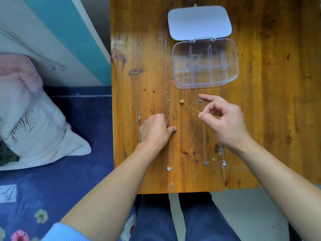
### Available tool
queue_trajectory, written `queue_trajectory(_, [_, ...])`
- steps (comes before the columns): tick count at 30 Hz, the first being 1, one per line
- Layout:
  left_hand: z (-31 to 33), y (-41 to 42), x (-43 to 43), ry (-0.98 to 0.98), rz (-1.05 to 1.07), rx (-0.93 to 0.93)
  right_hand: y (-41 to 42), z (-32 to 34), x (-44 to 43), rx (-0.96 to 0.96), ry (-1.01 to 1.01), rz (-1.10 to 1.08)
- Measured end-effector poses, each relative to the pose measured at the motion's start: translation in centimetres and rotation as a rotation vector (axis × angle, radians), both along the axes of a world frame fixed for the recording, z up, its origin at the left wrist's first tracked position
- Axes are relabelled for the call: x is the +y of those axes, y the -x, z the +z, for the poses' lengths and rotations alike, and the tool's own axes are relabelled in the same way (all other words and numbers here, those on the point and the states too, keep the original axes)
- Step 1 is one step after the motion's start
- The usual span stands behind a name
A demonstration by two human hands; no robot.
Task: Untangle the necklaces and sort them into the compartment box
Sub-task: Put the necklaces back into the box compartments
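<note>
Several thin necklaces lie stretched in lines on the wooden table [269,101]. A silver chain [139,112] is at the far left. A chain with a butterfly pendant [169,168] runs under my left hand [155,130], which rests curled on the table and presses that chain. My right hand [225,122] pinches a gold chain with a round gold pendant [182,102], lifted a little off the wood. Two more silver chains with pendants [206,162] [224,164] lie below my right hand. The clear compartment box [175,79] stands open behind them, its compartments holding nothing.
The box lid [199,21] lies flat behind the box. A bed with a blue floral sheet [69,171] and a white and pink pillow [34,129] is left of the table. My knees are under the table's front edge.
</note>
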State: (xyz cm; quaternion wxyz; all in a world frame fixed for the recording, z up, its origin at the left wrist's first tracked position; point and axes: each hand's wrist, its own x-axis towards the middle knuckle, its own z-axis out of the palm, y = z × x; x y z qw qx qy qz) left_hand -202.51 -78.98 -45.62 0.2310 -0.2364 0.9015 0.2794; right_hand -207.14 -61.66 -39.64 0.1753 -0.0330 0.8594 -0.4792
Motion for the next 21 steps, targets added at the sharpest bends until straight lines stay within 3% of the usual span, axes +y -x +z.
queue_trajectory(9, [0.1,0.2,-0.2,-0.038,-0.005,-0.068,9.3,5.2,0.2,-0.143,0.599,-0.298])
queue_trajectory(16, [-0.2,0.1,0.3,-0.040,-0.011,-0.077,15.9,3.7,0.3,-0.236,0.646,-0.541])
queue_trajectory(21, [-0.1,0.0,0.3,-0.048,-0.051,-0.074,18.8,0.7,0.1,-0.281,0.542,-0.653])
